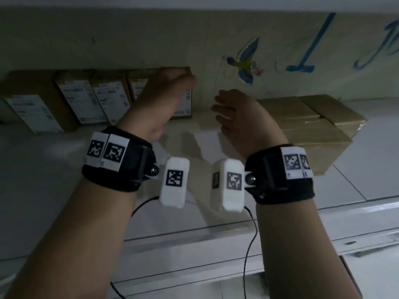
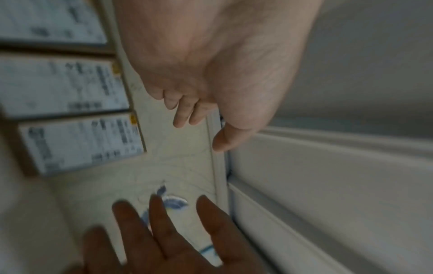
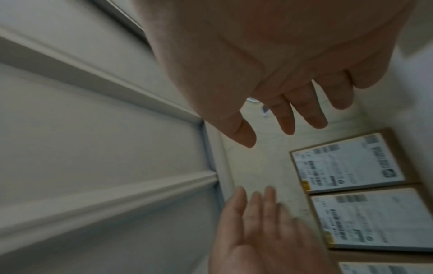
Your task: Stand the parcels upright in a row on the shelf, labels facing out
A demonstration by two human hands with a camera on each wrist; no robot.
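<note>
Parcels stand in a row (image 1: pixel 90 100) at the back of the shelf (image 1: pixel 54 180), upright against the wall (image 1: pixel 108 39), white labels facing out; four show in the head view, brown card, tall and narrow, long axis vertical, each touching or just beside its neighbour; the leftmost leans a little, or the wide lens bends it, I cannot tell which.

My left hand (image 1: pixel 164 100) is up in front of the end parcel (image 1: pixel 185 104) of the row, fingers straight and relaxed, gripping nothing; from the head view it seems to lie against that parcel's top corner, though the wrist views show it clear of the card. My right hand (image 1: pixel 244 121) hovers just to the right of the row, palm turned in toward the left hand, fingers spread and loose, also holding nothing.

Flat parcels (image 1: pixel 311 124) lie in a stack further right on the shelf, well apart from the row, plain tan faces up, no label showing from here; long axis running back toward the wall. They lie to the right of both hands and the right hand is the nearer; my judgement is that it reaches first, and the next parcel must be tipped up and turned until its label faces out beside the end parcel.
</note>
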